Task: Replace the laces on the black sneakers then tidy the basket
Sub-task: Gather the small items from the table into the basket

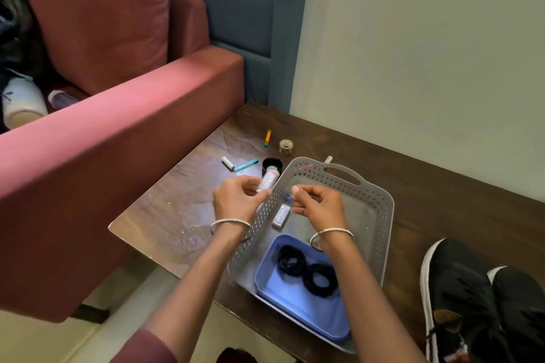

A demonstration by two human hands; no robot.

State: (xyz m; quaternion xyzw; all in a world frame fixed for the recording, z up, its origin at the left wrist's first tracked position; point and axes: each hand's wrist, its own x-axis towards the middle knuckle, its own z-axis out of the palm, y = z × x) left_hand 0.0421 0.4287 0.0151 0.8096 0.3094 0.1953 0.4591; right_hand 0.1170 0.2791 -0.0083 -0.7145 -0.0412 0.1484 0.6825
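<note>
Black sneakers (pixel 477 303) stand at the near right end of the counter (pixel 442 200), set aside from the work. The grey basket (pixel 380 206), at the near edge beside them, holds a blue tray (pixel 309 312) with two black coils (pixel 306 268). The left hand (pixel 236 200) has its fingers (pixel 250 186) curled round a pale tube (pixel 269 180) beside the basket's left wall, probably for sorting. The right hand (pixel 318 203) is curled over the basket; whether it pinches anything cannot be told. Small items (pixel 246 165) lie toward the far left corner.
</note>
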